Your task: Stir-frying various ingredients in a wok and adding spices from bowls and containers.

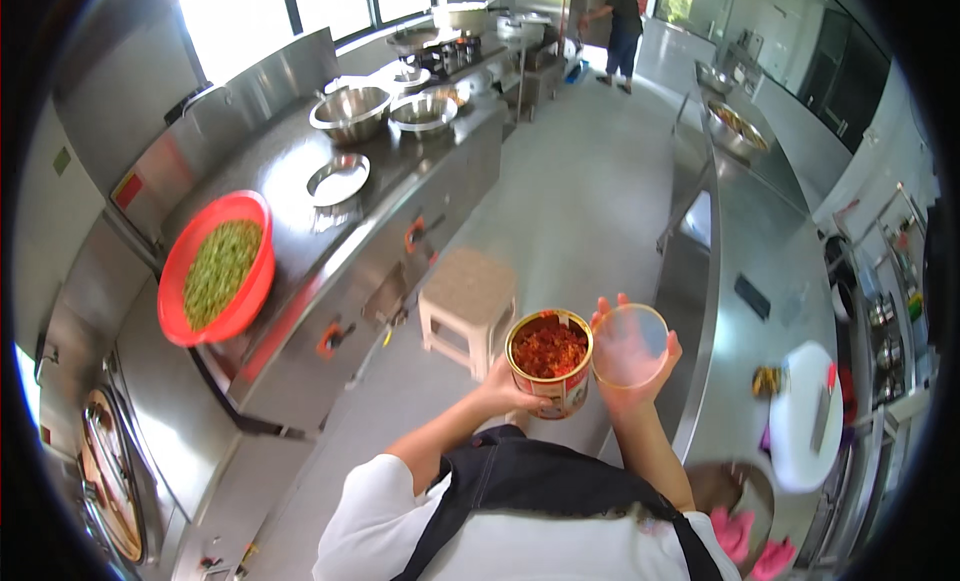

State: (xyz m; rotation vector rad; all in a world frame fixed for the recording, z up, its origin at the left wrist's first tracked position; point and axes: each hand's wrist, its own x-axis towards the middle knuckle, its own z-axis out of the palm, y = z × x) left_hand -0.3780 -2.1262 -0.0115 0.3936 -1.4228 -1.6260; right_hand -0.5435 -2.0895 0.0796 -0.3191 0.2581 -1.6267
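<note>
An opened tin can (551, 365) filled with a chunky red chilli paste is in my left hand (514, 393), held upright in front of my body. Beside it, my right hand (637, 356) holds a round translucent plastic lid (630, 346), with the palm showing through it. The lid is off the can, close to its right rim. Left of the hands, a red plastic basin (259, 296) with chopped green vegetables (223, 273) rests at the edge of the steel counter.
A plastic stool (469, 288) stands on the floor ahead. Steel bowls (351, 112) are on the left counter (292, 236). The right counter (772, 258) bears a phone-like dark object (752, 296) and a white cutting board (799, 431) with a knife (823, 416). Another person (622, 33) stands far off.
</note>
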